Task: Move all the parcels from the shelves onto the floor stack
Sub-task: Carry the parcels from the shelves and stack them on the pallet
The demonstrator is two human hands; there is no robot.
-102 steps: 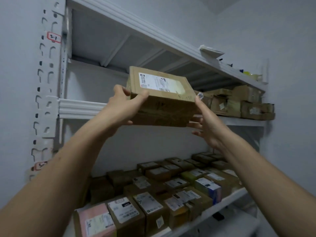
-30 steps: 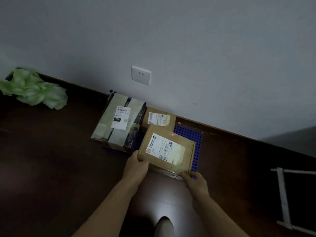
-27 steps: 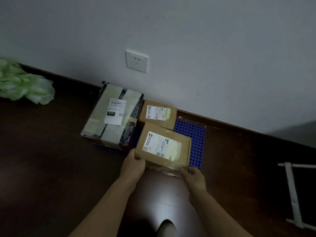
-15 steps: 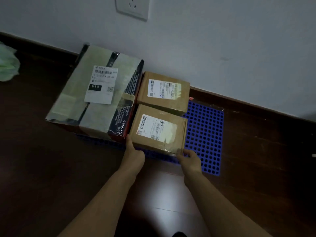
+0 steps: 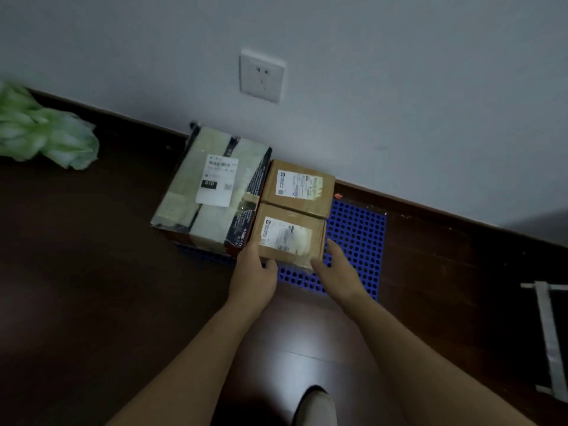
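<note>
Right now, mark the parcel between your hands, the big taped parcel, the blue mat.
near brown parcel (image 5: 285, 236), head view, top label.
large taped parcel (image 5: 216, 184), head view, white label.
blue perforated mat (image 5: 358, 229), head view, bare right part.

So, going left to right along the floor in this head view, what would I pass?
Green bag → big taped parcel → near brown parcel → bare part of the blue mat → white frame at the right edge.
</note>
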